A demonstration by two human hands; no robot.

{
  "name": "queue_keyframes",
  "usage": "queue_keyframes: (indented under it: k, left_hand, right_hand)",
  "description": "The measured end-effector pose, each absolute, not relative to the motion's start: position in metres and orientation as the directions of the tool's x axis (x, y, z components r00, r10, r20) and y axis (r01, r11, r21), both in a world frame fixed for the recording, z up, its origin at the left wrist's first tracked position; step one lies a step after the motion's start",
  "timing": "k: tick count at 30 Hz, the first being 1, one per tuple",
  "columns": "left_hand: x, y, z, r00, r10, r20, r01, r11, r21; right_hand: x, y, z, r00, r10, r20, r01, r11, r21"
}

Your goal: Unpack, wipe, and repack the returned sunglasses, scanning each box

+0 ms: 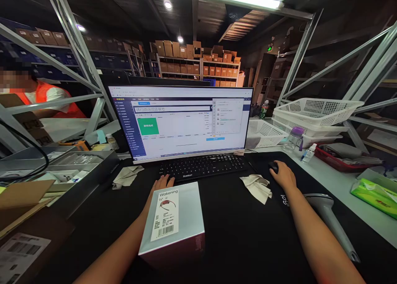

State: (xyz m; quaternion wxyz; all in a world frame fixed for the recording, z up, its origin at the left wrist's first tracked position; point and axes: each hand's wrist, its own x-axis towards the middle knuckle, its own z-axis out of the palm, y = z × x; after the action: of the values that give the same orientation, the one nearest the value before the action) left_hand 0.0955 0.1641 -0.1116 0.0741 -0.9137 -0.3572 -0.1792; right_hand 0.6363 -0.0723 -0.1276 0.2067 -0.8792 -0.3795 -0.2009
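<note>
My right hand (284, 175) rests over a black computer mouse (273, 167), its fingers wrapped on it. Fingers of my left hand (159, 185) lie stretched out at the lower left edge of a black keyboard (201, 167); part of that hand is hidden behind a box. The box (189, 218) is pale on top with dark red sides, and carries a white label (167, 213) reading "Wakening" with a barcode and a picture of glasses. Behind the keyboard stands a lit monitor (182, 127) with a green panel and a chat window on screen.
A grey barcode scanner (331, 222) lies beside my right forearm. Crumpled cloths (257, 187) flank the keyboard. White baskets (316, 112), bottles and a green tissue pack (375, 197) are at the right. Grey bins (74, 180) and cardboard stand left; a person (52, 96) sits beyond.
</note>
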Motion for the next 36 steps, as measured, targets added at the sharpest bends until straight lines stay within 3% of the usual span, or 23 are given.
queue_keyframes:
  k: [36]
  left_hand:
    - [0.089,0.158,-0.108,0.684,0.592,0.425,0.645,-0.763,0.025]
  right_hand:
    - [0.642,-0.072,-0.133,0.616,0.588,0.524,0.765,-0.606,-0.219]
